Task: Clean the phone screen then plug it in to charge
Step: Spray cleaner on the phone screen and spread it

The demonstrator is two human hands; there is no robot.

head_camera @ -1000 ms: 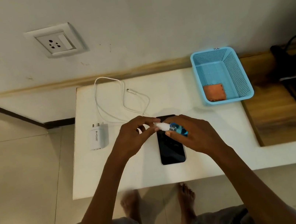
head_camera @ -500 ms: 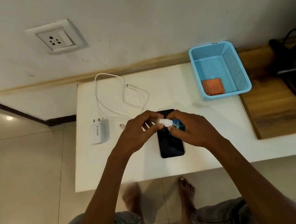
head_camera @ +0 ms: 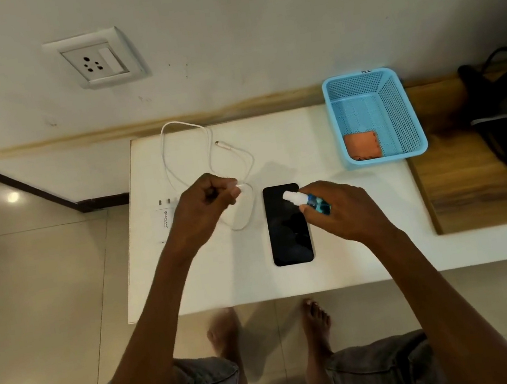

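Basket: a light blue plastic basket (head_camera: pixel 398 109) with perforated walls is placed at the far right of the white table (head_camera: pixel 340 264); it is rectangular with rounded corners.
Basket content: one orange square cloth (head_camera: pixel 363 145) is laid flat in the near corner.
Phone: a black phone (head_camera: pixel 289 236) with glossy dark screen is laid flat, screen up, near the middle of the table.
Right hand: the right hand (head_camera: pixel 344 210) is curled around a small blue spray bottle (head_camera: pixel 308 202); the white nozzle is held over the upper part of the phone.
Left hand: the left hand (head_camera: pixel 202 213) is closed, apart from the right one; a small clear cap seems pinched at the fingertips, it cannot be told surely.
Cable: a thin white cable (head_camera: pixel 182 130) is lying in loose loops.
Charger: a white boxy adapter (head_camera: pixel 162 221) is lying beside the left hand.
Socket: a white wall socket (head_camera: pixel 95 62) is seen above.
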